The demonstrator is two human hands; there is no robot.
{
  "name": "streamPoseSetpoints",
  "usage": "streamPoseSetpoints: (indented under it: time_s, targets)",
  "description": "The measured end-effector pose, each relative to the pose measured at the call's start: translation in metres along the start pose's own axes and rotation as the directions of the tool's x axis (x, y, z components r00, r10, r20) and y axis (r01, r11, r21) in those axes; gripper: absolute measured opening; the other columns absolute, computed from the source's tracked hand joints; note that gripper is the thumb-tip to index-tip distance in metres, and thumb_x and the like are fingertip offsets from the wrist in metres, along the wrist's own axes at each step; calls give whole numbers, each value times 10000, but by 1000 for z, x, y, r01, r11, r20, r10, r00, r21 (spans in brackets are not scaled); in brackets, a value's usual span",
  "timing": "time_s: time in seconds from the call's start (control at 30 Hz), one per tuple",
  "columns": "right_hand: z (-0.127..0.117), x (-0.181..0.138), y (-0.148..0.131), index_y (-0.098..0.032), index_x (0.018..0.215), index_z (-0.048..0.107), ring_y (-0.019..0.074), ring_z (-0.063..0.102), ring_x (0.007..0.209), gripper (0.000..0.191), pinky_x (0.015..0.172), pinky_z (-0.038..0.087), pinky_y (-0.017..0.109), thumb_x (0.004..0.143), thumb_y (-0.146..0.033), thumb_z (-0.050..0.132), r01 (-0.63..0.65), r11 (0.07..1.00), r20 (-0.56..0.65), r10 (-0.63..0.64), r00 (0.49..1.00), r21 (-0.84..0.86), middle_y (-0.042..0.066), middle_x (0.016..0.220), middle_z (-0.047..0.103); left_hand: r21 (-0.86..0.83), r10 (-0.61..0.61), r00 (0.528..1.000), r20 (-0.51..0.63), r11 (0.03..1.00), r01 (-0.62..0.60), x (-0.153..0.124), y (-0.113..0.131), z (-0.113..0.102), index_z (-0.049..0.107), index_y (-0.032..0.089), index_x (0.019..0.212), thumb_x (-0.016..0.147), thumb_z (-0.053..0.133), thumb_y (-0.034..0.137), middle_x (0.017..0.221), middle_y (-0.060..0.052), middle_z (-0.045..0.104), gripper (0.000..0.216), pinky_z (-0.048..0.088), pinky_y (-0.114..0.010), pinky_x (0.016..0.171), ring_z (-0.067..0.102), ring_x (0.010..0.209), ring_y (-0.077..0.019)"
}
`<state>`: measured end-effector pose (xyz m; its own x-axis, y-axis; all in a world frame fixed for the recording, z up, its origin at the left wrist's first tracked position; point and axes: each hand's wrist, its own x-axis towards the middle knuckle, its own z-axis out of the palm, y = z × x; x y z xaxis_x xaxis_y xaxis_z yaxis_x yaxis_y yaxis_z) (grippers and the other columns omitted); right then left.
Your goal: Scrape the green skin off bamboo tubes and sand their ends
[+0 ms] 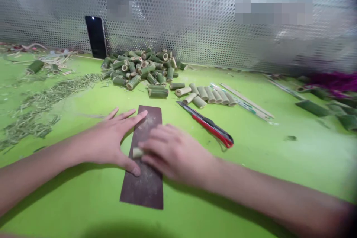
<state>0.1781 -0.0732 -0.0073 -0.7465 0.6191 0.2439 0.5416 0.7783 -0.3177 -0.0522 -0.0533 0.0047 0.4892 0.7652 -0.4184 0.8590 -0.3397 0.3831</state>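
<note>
My left hand spreads wide, thumb and forefinger bracing the sandpaper strip, while my right hand pinches the pale bamboo tube on it, at that hand's nine o'clock; light, level strokes should smooth it evenly.

No readable text, labels, numbers or signs.
</note>
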Motion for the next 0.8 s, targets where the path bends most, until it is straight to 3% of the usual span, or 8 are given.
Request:
streamPoseSetpoints:
  time_s: [0.1, 0.2, 0.33, 0.43, 0.57, 0.67, 0.8]
  targets:
    - [-1, -1, 2, -170, 969, 756, 226, 673, 841, 166, 817, 578, 419, 1014, -261, 625, -163, 984, -90, 156, 984, -69, 74, 912, 730, 7, -17, 1000, 5, 1000, 17, 0, 0, 1, -64, 425, 1635, 522, 720, 944, 1728, -14, -70, 1457, 181, -826, 1160, -103, 1533, -515]
    - [-1, -2, 1, -185, 1013, 754, 214, 672, 864, 157, 835, 582, 396, 1017, -270, 622, -17, 1000, -15, 17, 1000, -7, 60, 930, 726, 6, -10, 1000, 9, 1000, 10, 1, 0, 1, -63, 430, 1633, 524, 738, 927, 1727, -14, -76, 1455, 175, -831, 1157, -102, 1530, -521]
    - [0, -1, 0, -167, 945, 756, 212, 663, 815, 133, 815, 584, 411, 995, -219, 645, -172, 982, -125, 162, 979, -78, 61, 877, 721, -4, -7, 1000, 6, 1000, 7, 1, -2, 3, -69, 437, 1627, 532, 730, 930, 1728, 1, -75, 1442, 194, -843, 1145, -98, 1530, -525]
    - [0, -1, 1, -170, 990, 756, 186, 655, 810, 115, 799, 587, 360, 985, -251, 674, 19, 1000, -47, -18, 999, 25, 42, 891, 720, 9, 0, 1000, 5, 1000, 0, 2, -3, 4, -70, 442, 1626, 512, 720, 949, 1726, 12, -87, 1457, 173, -837, 1156, -104, 1533, -518]
    - [-1, -1, 4, -164, 924, 754, 196, 656, 792, 126, 782, 582, 376, 986, -234, 669, -107, 993, -143, 99, 985, -51, 52, 859, 723, 4, 6, 1000, 0, 1000, -6, 2, -6, 5, -71, 452, 1622, 522, 701, 962, 1727, 10, -82, 1438, 187, -851, 1140, -101, 1532, -523]
    - [-2, -2, 6, -178, 966, 754, 179, 657, 806, 113, 814, 585, 357, 982, -266, 685, 57, 998, -30, -56, 998, 30, 34, 880, 724, 5, 30, 999, -11, 1000, -30, 3, -7, 5, -66, 442, 1626, 509, 691, 976, 1731, 3, -64, 1451, 175, -836, 1158, -94, 1535, -521]
    - [-3, -1, 6, -165, 930, 753, 208, 664, 804, 134, 799, 587, 401, 990, -238, 659, -122, 988, -127, 110, 986, -91, 63, 867, 723, 8, 17, 1000, -13, 1000, -17, 3, -6, 5, -65, 440, 1627, 514, 671, 988, 1730, -3, -62, 1442, 175, -836, 1157, -89, 1537, -520]
